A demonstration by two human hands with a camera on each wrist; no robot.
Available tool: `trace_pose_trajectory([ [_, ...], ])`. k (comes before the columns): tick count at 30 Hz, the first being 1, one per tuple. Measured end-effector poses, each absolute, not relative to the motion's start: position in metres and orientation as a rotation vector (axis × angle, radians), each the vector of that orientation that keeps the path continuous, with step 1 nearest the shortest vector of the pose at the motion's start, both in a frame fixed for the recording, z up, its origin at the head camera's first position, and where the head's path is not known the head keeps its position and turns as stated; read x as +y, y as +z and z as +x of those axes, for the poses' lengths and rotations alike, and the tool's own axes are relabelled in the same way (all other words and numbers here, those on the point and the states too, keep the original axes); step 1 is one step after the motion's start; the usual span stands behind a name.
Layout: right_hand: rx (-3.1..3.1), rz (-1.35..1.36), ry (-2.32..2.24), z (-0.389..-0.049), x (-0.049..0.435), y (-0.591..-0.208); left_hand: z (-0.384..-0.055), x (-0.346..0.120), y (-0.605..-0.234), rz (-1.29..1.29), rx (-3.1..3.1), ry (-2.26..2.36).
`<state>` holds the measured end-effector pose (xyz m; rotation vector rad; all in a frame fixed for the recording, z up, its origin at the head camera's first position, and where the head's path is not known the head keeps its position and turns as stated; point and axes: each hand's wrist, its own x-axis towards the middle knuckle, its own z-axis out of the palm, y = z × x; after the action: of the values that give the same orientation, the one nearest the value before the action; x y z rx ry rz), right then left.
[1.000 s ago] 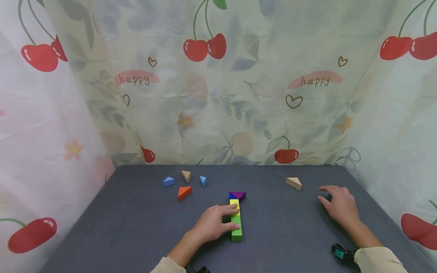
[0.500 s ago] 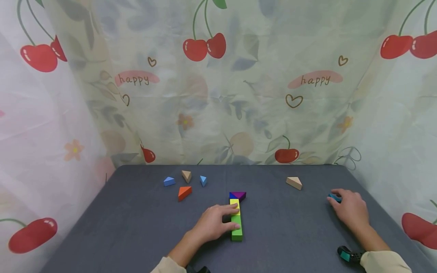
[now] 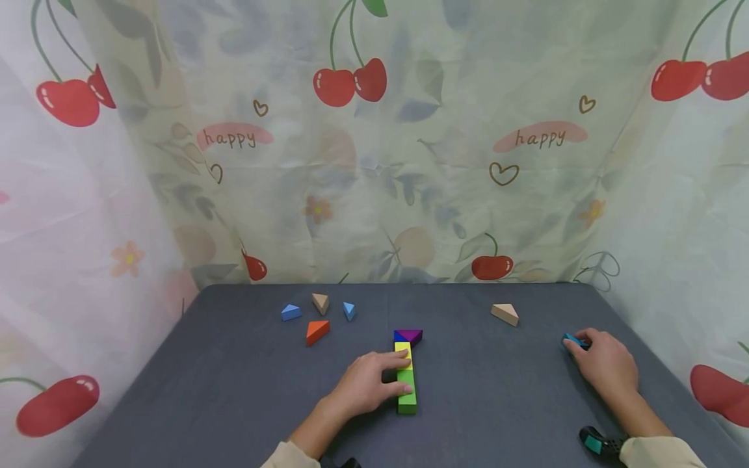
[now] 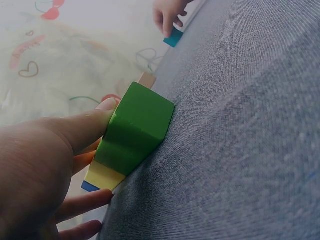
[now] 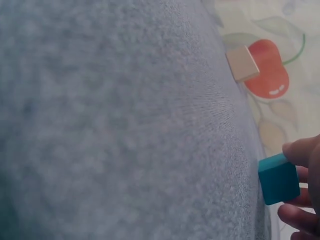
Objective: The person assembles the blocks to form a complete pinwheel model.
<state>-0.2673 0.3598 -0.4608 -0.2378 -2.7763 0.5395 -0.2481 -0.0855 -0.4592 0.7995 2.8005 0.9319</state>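
Note:
In the head view, a green block (image 3: 406,390) and a yellow block (image 3: 402,351) lie end to end at the table's middle. A dark blue piece (image 3: 400,336) and a purple triangular block (image 3: 413,336) sit at their far end. My left hand (image 3: 368,383) rests on the row, thumb on the green block and fingertips on the yellow one, fingers fairly straight. On the right side my right hand (image 3: 605,364) pinches a teal block (image 5: 278,179) between thumb and fingers, close over the table. Part of that block is hidden by the fingers in the head view.
Back left lie an orange triangular block (image 3: 317,331), a light blue triangle (image 3: 290,312), a smaller light blue triangle (image 3: 349,311) and a wooden triangle (image 3: 320,303). Another wooden triangular block (image 3: 505,314) lies back right. Printed curtains (image 3: 374,195) enclose the dark table (image 3: 234,390).
My right hand has shifted right and slightly toward me with the teal block, which now shows more beyond its fingertips. The left hand stays on the green and yellow blocks.

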Motion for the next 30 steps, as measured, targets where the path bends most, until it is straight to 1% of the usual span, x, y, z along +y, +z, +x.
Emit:
trace_pose_trajectory([
  [11, -2.669, -0.103, 0.575, -0.265, 0.353, -0.462, -0.248, -0.086, -0.46, 0.795, 2.795, 0.931],
  [20, -2.593, -0.011, 0.617, -0.262, 0.326, -0.46, -0.248, -0.085, -0.46, 0.793, 2.797, 0.926],
  [30, -2.457, 0.151, 0.633, -0.268, 0.299, -0.454, -0.247, -0.085, -0.459, 0.782, 2.79, 0.934],
])
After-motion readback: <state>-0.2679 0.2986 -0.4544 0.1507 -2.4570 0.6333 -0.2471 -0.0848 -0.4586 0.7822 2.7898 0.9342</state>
